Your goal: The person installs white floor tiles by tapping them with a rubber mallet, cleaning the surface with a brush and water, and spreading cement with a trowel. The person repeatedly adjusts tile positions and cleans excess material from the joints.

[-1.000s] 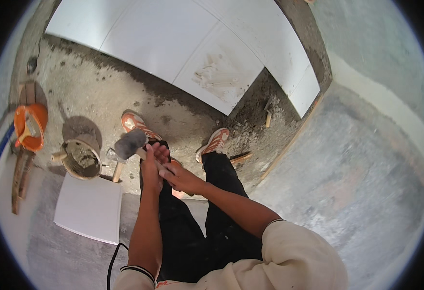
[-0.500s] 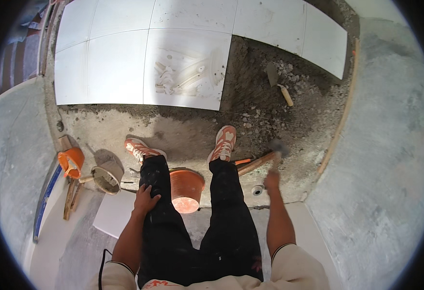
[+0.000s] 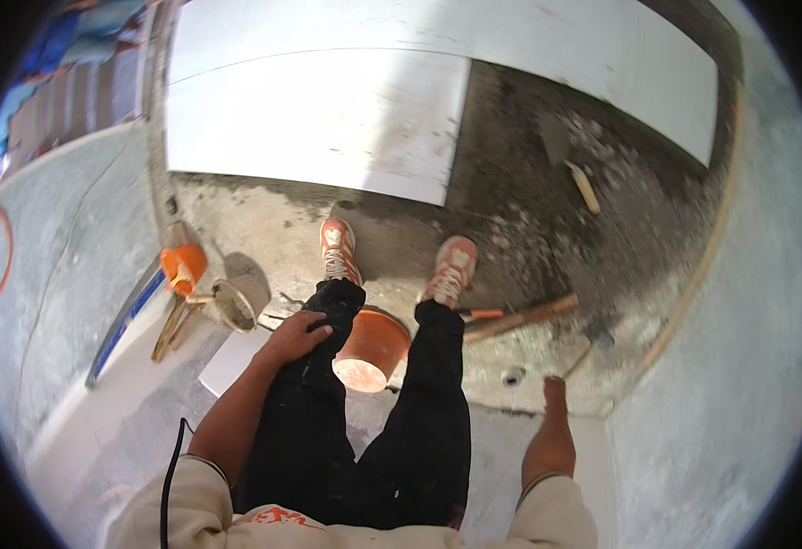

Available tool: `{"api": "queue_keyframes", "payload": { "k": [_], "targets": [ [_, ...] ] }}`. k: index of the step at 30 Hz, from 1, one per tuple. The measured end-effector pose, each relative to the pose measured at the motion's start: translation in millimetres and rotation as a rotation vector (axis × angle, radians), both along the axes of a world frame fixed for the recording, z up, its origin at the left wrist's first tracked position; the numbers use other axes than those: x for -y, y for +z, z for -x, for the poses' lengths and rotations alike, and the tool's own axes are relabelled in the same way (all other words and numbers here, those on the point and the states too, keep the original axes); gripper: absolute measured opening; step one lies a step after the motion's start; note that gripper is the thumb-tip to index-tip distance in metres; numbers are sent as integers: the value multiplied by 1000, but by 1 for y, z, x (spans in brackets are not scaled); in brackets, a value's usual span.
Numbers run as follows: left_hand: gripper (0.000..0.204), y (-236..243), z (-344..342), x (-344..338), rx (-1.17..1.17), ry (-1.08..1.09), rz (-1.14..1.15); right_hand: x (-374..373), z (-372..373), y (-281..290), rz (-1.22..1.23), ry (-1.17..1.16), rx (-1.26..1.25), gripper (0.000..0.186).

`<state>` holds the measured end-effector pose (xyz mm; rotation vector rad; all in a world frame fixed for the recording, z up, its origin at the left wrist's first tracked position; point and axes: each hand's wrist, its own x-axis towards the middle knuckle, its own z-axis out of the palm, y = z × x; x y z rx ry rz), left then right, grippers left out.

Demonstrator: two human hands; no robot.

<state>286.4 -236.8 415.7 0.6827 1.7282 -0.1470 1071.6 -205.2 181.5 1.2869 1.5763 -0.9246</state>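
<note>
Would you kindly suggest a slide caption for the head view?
Left hand on trouser leg, right hand holding a mallet, facing white floor tiles.

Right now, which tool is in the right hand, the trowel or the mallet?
The mallet: the right hand grips it by the handle, whereas the trowel lies untouched, farther forward.

Glare bleaches the white tiles (image 3: 273,119) — a soft shadow band crosses them. Blur softens the rubble (image 3: 531,240); edges bow toward a dark rim.

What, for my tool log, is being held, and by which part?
The right hand holds a mallet by its handle; the left hand holds nothing.
</note>
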Motion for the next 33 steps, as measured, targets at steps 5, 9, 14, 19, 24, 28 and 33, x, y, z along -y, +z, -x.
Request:
{"api": "queue_keyframes", "payload": {
  "k": [5,9,14,19,24,28,33],
  "targets": [
    [55,17,-23,-6,173,356,112,33,140,92,-198,-500,30,42],
    [46,37,-36,12,32,211,23,13,308,236,371,-1335,-93,52],
    [54,87,-42,-15,-1,92,126,22,360,313,484,-1485,-465,71],
    [66,84,-39,15,69,-25,88,-22,394,258,364,-1342,-224,97],
    [62,90,-48,-3,-20,-39,154,-14,350,151,0,-1594,-105,57],
    [52,83,-49,-16,-55,-35,68,43,260,10,-346,-1011,254,58],
    [41,80,-66,-36,-161,-27,116,2,259,-84,-297,-964,445,94]
  ]
}}
